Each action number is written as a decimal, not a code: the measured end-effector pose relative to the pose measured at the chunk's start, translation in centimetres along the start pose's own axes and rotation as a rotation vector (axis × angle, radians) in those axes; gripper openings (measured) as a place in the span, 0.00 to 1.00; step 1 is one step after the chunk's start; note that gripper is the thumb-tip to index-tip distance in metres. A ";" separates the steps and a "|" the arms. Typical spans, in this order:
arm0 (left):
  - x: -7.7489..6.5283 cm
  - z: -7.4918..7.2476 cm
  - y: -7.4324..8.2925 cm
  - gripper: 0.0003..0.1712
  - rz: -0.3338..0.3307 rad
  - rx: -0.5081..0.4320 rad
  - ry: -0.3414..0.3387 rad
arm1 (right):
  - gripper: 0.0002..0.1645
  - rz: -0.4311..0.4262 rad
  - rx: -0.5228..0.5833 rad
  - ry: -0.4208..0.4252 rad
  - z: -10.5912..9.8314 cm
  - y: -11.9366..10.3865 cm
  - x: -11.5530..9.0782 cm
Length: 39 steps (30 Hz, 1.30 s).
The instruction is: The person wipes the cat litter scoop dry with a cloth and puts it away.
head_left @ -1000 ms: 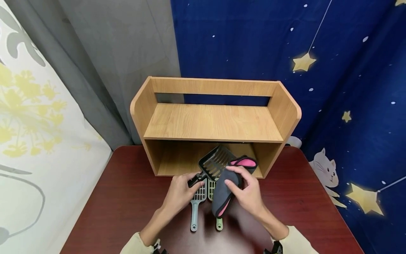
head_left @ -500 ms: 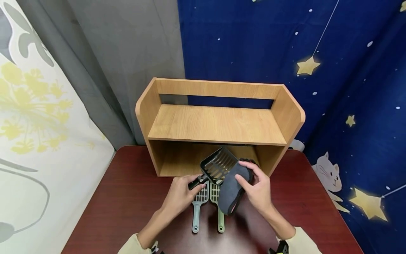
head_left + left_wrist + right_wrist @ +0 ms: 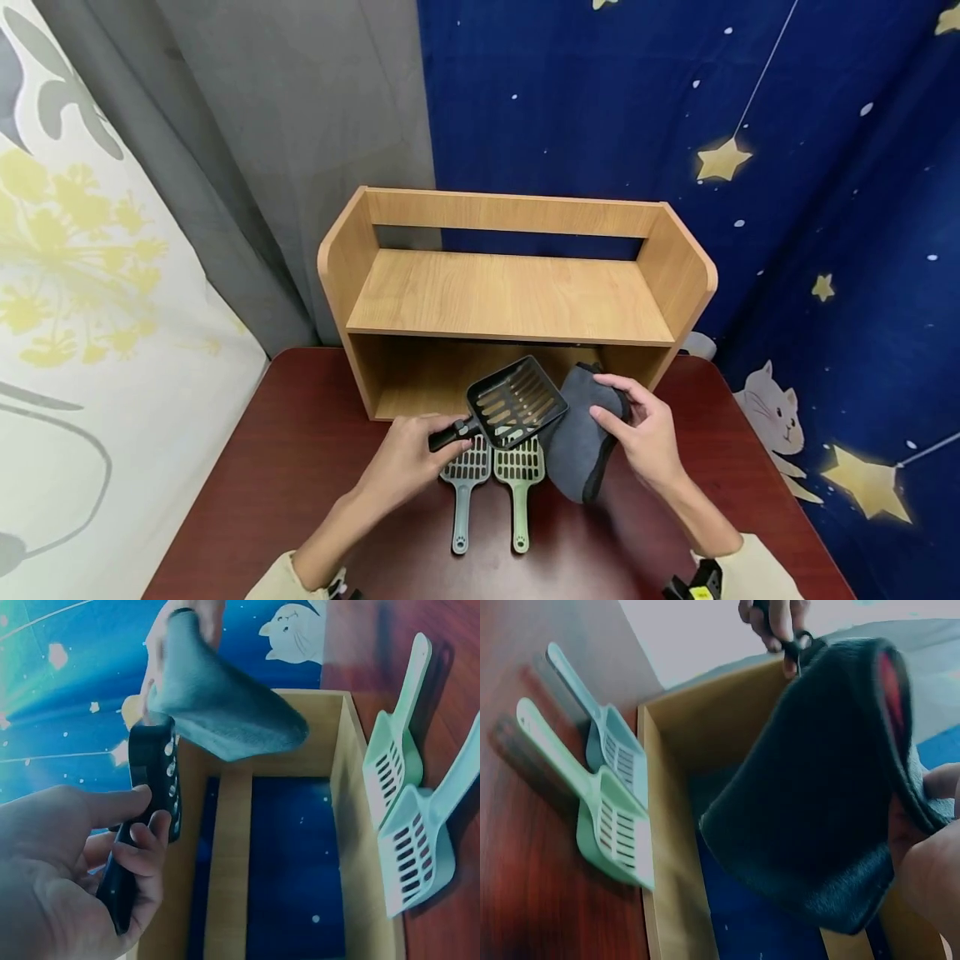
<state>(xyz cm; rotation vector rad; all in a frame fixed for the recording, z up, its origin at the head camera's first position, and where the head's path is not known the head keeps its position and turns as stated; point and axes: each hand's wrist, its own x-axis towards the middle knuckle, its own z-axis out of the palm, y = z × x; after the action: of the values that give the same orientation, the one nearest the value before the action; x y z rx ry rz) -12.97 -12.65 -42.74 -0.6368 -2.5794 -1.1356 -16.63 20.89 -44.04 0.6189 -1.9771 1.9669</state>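
My left hand (image 3: 408,457) grips the short handle of a black slotted litter scoop (image 3: 497,423), raised and tilted in front of the lower shelf. In the left wrist view, thumb and fingers wrap the black handle. My right hand (image 3: 647,429) pinches a soft dark-grey fabric piece (image 3: 579,442) by its black-bound edge. A pink lining (image 3: 892,694) shows at its rim in the right wrist view. The fabric piece hangs just right of the black scoop. Below them, a blue-grey litter scoop (image 3: 461,517) and a light-green litter scoop (image 3: 520,512) lie side by side.
A two-tier wooden shelf (image 3: 510,292) stands at the back of the dark-red table (image 3: 300,483). Both lying scoops have their slotted heads at its front edge and their handles toward me. Curtains, grey (image 3: 300,108) and star-patterned blue (image 3: 570,100), hang behind.
My right hand has moved right with the grey fabric piece, turning it so the pink lining left the head view. The black scoop has shifted slightly down, and the green scoop is uncovered.
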 end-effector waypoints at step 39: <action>10.0 -11.1 -3.3 0.18 -0.282 -0.137 -0.085 | 0.19 0.112 -0.213 -0.241 -6.3 1.9 -0.5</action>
<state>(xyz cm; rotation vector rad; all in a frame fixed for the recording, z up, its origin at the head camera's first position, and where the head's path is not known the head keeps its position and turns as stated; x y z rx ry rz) -22.73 -19.98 -33.54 -0.3619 -2.7454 -1.4099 -17.74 27.19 -45.79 0.7339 -2.3753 1.7787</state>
